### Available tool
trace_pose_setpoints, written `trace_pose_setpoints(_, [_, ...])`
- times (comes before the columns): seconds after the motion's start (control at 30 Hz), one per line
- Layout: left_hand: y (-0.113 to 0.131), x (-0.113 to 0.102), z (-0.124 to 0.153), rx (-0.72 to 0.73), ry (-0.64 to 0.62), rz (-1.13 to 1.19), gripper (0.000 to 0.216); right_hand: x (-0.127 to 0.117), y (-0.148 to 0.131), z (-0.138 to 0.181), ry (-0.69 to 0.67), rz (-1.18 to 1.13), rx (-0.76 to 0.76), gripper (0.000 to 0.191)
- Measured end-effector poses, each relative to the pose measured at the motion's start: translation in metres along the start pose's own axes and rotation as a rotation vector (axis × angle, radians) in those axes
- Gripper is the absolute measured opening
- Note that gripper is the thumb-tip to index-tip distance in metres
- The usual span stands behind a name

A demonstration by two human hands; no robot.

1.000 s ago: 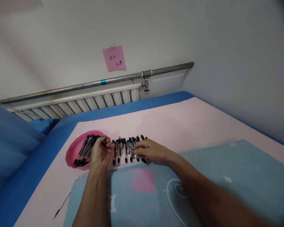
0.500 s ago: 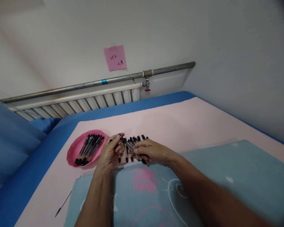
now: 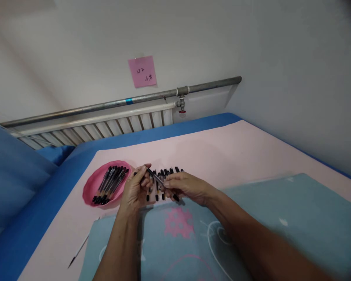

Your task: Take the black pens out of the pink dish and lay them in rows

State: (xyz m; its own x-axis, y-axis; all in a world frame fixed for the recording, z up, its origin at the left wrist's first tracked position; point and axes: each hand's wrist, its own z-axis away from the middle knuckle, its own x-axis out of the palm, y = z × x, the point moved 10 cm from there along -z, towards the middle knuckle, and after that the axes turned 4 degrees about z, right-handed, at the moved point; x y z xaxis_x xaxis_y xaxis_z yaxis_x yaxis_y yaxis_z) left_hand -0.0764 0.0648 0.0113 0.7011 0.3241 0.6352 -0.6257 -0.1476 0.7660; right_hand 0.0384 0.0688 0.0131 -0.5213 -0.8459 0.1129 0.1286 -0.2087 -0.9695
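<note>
A clear-barrelled pen with black ends slants between my two hands above the pink sheet. My left hand is closed at its upper left end, thumb and fingertips pinched there. A small black tip also shows by the left thumb; I cannot make out what it belongs to. My right hand grips the lower part of the barrel, and a black end sticks out below its fingers. Under and behind the hands lies a row of similar pens, partly hidden by them.
Left of my hands, a pink scalloped dish holds a pile of black-capped pens. A thin white stick with a dark tip lies at the lower left. A blue-green patterned cloth spreads in front; a radiator stands behind.
The pen between my hands has shifted slightly, its lower black end moving a little up and left. My left fingers have moved slightly; both hands stay nearly in place.
</note>
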Motion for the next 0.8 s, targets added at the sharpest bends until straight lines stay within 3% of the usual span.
trace_pose_setpoints(0.17, [0.001, 0.001, 0.001, 0.007, -0.007, 0.014, 0.022, -0.015, -0.001, 0.0, 0.147, 0.032, 0.0, 0.009])
trace_pose_setpoints(0.33, [0.001, 0.005, 0.002, 0.007, -0.041, 0.004, 0.022, 0.003, 0.006, -0.004, -0.01, -0.058, 0.019, 0.023])
trace_pose_setpoints(0.53, [0.0, 0.003, 0.001, 0.012, -0.027, 0.002, 0.024, -0.012, 0.004, -0.004, 0.165, 0.028, 0.002, 0.012])
trace_pose_setpoints(0.7, [0.002, 0.003, 0.001, 0.014, -0.014, 0.018, 0.025, 0.0, 0.007, -0.004, 0.027, -0.067, 0.037, 0.022])
trace_pose_setpoints(0.8, [0.002, 0.003, 0.001, 0.015, -0.017, 0.014, 0.024, -0.002, 0.004, -0.003, 0.045, -0.056, 0.015, 0.017])
